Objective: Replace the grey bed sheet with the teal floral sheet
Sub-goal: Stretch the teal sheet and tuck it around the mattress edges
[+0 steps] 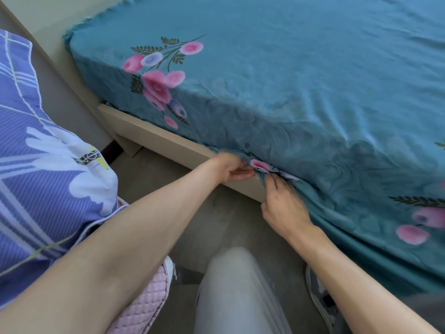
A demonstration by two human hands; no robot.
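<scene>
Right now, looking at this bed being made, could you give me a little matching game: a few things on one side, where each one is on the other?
Things:
1. teal floral sheet
2. left hand
3. purple striped bedding
4. bed frame rail

Places:
A. piled at far left
B. spread over the mattress
C. just below the mattress side
D. at the sheet's lower edge

Pairs: 1-B, 2-D, 3-A, 4-C

We see a bed whose pale wooden frame (154, 136) carries a mattress fully covered by the teal floral sheet (277, 75), which lies spread across the top and hangs down the near side over the frame's rail. Beneath it all, we see the grey floor (149, 174), where a purple patterned bedding bundle (43, 150) sits at the left.
</scene>
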